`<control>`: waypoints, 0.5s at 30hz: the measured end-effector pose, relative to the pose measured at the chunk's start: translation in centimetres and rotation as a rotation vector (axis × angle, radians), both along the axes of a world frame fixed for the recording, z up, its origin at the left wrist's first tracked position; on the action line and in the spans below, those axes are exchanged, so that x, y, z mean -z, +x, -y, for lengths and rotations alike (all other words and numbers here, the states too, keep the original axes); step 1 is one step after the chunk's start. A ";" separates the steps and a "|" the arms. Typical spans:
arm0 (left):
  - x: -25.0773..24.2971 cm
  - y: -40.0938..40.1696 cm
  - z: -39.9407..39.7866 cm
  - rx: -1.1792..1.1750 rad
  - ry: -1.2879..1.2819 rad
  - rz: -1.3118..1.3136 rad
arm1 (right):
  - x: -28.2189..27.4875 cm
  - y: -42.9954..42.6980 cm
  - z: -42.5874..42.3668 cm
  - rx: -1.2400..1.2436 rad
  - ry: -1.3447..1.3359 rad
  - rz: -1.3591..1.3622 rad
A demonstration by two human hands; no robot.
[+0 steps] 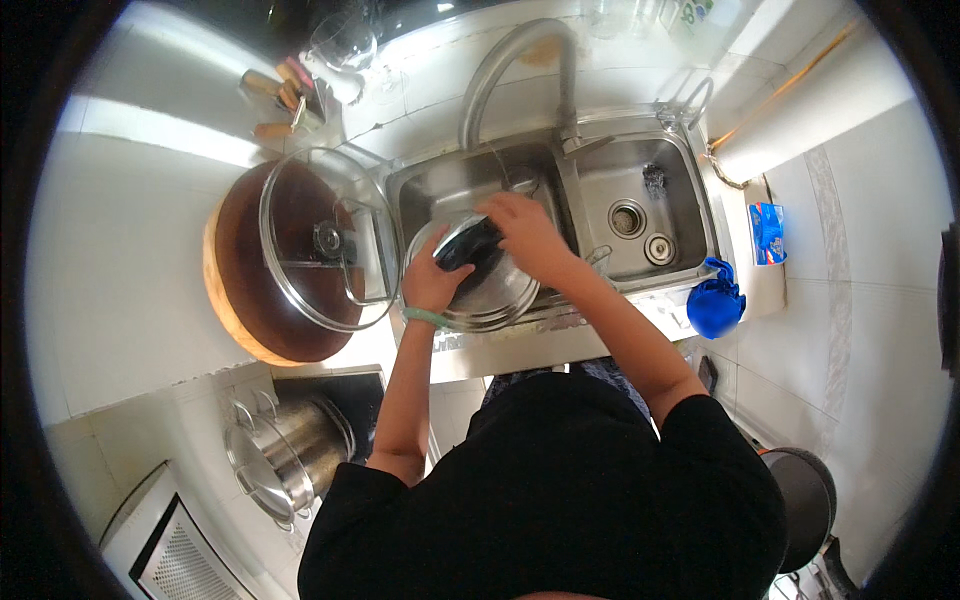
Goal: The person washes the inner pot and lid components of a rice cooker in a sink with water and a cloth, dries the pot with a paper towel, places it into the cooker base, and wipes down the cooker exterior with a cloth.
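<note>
Over the left basin [442, 180] of a steel double sink, both my hands are at a dark, glossy object [480, 255] with a pale, shiny edge; its exact kind cannot be told. My left hand [439, 277], with a green bangle at the wrist, grips its left side, thumb on the near face. The fingers of my right hand [529, 236] curl over its upper right edge. Beneath is a round, shiny vessel or lid [510, 289] with a clear rim, partly hidden by the hands. A thin stream of water seems to fall behind them from the curved faucet [480, 97].
Left, a glass lid [300, 300] leans over a round wooden chopping board [225, 307]. The right basin [592, 195] holds a drain strainer [660, 247] and a scouring pad [655, 181]. A blue cloth-like item [715, 309] hangs at the counter edge. A steel pot [322, 439] stands lower left.
</note>
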State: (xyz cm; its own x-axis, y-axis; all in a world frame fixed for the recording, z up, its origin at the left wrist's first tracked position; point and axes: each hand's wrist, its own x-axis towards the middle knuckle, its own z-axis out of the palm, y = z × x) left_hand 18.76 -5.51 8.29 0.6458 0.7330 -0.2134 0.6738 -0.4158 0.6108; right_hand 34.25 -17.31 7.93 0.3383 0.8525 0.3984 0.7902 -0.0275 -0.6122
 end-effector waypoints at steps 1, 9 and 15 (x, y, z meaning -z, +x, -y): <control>0.3 -0.6 -0.5 0.040 -0.030 0.104 | -0.3 0.8 1.3 0.082 0.015 -0.118; -7.2 -1.8 -0.6 -0.224 -0.529 0.274 | 1.4 6.2 12.4 0.291 -0.096 -0.403; -9.9 -4.0 -1.9 -0.307 -0.755 0.363 | 2.3 6.1 15.2 0.346 -0.099 -0.511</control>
